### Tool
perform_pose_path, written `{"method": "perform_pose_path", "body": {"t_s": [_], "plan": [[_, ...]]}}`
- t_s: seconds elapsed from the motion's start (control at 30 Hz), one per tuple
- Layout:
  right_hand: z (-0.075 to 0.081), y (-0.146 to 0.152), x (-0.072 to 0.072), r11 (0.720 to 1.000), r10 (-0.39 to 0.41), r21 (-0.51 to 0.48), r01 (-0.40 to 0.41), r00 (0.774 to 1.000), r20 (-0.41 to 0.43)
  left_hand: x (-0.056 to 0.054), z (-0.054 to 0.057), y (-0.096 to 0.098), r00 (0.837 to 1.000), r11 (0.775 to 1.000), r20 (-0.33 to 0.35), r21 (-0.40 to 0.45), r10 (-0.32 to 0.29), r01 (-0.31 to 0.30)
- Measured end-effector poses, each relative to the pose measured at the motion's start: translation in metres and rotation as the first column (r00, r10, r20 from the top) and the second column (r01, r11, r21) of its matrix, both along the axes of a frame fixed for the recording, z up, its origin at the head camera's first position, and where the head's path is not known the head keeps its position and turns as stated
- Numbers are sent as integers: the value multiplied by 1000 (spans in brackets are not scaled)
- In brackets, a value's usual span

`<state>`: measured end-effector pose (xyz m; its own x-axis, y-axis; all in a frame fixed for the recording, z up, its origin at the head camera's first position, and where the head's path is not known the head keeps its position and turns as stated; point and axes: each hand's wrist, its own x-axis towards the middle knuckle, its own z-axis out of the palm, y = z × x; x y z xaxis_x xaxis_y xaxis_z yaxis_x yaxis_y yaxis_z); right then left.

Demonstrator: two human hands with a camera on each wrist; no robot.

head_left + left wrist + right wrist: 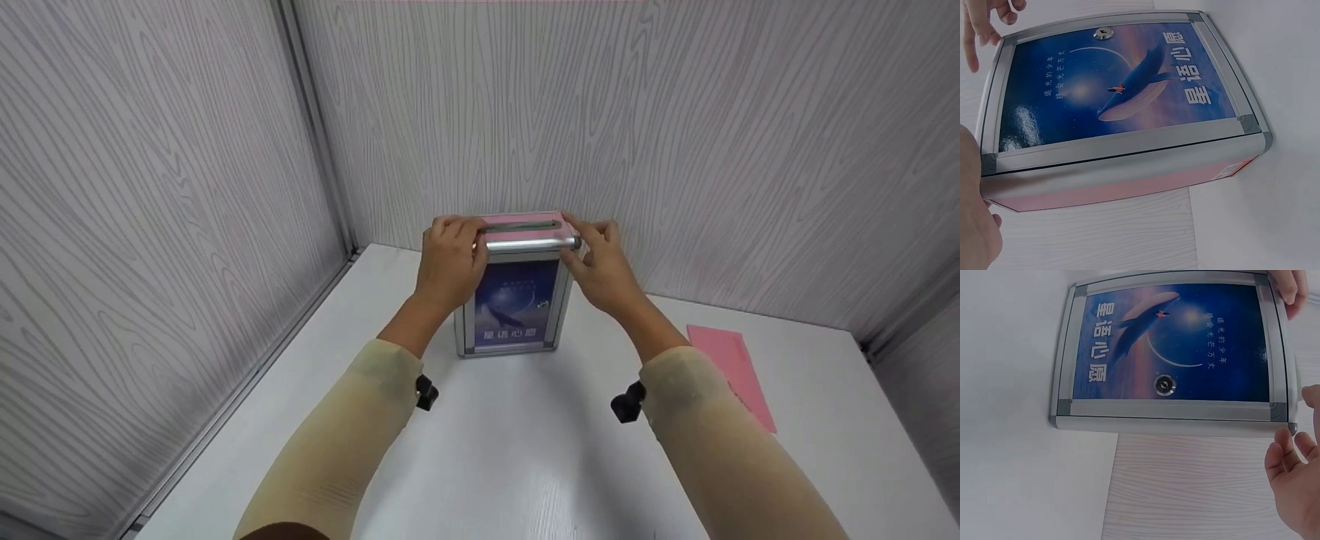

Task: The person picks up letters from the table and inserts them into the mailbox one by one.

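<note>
A metal-framed lockable slot box (514, 300) with pink panels stands upright on the white table. Its front carries a blue whale picture (1129, 84) and a round lock (1165, 385). Along the pink top runs a slot (523, 226) with a greenish strip; whether that is paper inside cannot be told. My left hand (452, 259) holds the top left corner, fingers bent over the top edge and thumb towards the front. At the top right corner is my right hand (604, 266), its fingers spread loosely, with fingertips touching or very near the corner.
On the table (487, 450), right of the box, lies a flat pink sheet or envelope (724, 356), partly behind my right forearm. Wood-grain panels (600, 112) stand behind the box and on both sides. Each wrist carries a small black device (628, 403).
</note>
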<state>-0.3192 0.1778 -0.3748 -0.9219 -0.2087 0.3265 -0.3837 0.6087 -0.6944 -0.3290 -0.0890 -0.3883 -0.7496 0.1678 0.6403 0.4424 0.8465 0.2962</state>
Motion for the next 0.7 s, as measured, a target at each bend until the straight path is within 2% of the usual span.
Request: {"method": "perform_pose_path", "body": {"t_s": [0.13, 0.27, 0.43, 0.57, 0.7], "plan": [[-6, 9, 2, 999, -34, -22, 34, 999, 22, -2, 0, 0, 999, 1000, 34, 15, 21, -22], [-13, 24, 3, 997, -69, -27, 70, 997, 43, 1, 0, 2, 1000, 999, 22, 40, 16, -17], [-26, 55, 6, 989, -126, -64, 131, 989, 77, 10, 0, 11, 997, 998, -76, 52, -26, 30], [-39, 86, 9, 972, -189, -118, 202, 976, 113, 20, -2, 24, 982, 994, -174, 60, -76, 88], [-56, 124, 21, 951, -254, -143, 275, 956, 145, 31, -10, 42, 965, 982, -210, 71, -156, 174]]}}
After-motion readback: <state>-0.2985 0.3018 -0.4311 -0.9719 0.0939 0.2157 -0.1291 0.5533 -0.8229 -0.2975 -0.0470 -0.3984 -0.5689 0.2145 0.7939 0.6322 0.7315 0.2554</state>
